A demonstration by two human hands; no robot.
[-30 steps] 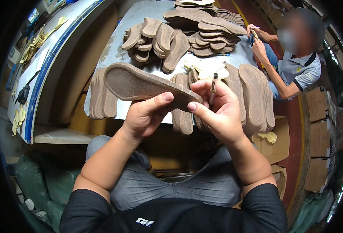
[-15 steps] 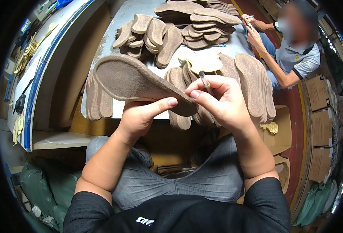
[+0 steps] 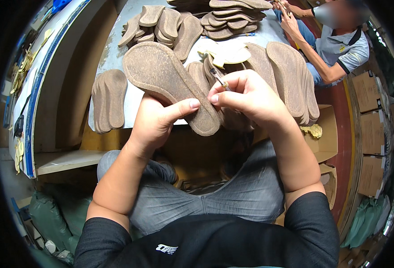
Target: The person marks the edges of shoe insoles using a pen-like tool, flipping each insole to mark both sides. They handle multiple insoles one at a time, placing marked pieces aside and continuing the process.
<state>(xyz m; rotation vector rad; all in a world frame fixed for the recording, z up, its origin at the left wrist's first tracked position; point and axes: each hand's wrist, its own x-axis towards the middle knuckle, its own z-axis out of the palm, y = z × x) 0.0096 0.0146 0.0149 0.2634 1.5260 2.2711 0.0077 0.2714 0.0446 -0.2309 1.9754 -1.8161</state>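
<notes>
My left hand (image 3: 157,121) grips a brown, rough shoe sole (image 3: 161,78) from below, thumb pressed on its heel end. The sole tilts up and away to the left. My right hand (image 3: 246,96) pinches a thin pen-like tool (image 3: 218,77) between thumb and fingers, its tip held just above the heel end of the sole. The two thumbs nearly touch.
A grey table (image 3: 116,49) carries stacks of brown soles: one at the left edge (image 3: 110,99), a row to the right (image 3: 290,76), piles at the back (image 3: 161,24). Another person (image 3: 335,42) works at the far right. Cardboard boxes (image 3: 371,129) line the right side.
The sole and both hands have come closer to the camera and lower in view. The sole's toe end now points further up and left; the tool stays at the heel end.
</notes>
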